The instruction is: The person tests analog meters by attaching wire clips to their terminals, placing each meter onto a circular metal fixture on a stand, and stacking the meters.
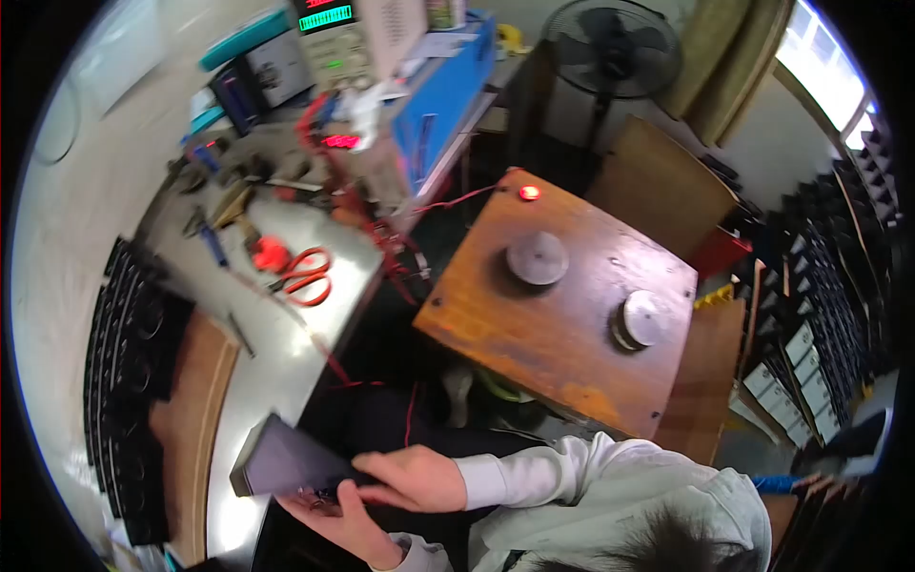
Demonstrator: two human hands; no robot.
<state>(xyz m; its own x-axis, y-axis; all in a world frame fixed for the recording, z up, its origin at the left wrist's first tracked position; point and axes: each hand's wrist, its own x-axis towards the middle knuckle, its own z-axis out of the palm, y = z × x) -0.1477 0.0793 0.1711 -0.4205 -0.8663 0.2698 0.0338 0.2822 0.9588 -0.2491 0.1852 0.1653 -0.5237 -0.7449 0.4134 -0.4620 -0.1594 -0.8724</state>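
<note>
A dark grey, angular box-like casing [291, 462] is tilted over the near edge of the metal bench at the lower left. My left hand [348, 529] supports it from below, with the fingers curled under its near end and the thumb up. Against that same end, my right hand [415, 480] has its fingers bent and pressed together. Whatever may lie between those fingers is hidden. Small dark parts show under the casing by my left fingers, too blurred to name.
On the metal bench [276, 353] lie red-handled scissors [307, 276] and several tools. Dark units with round openings [133, 381] line the wall. A wooden-topped table [562, 315] carries two round metal pieces [538, 259] and a red light [529, 194]. Red wires [412, 415] hang between.
</note>
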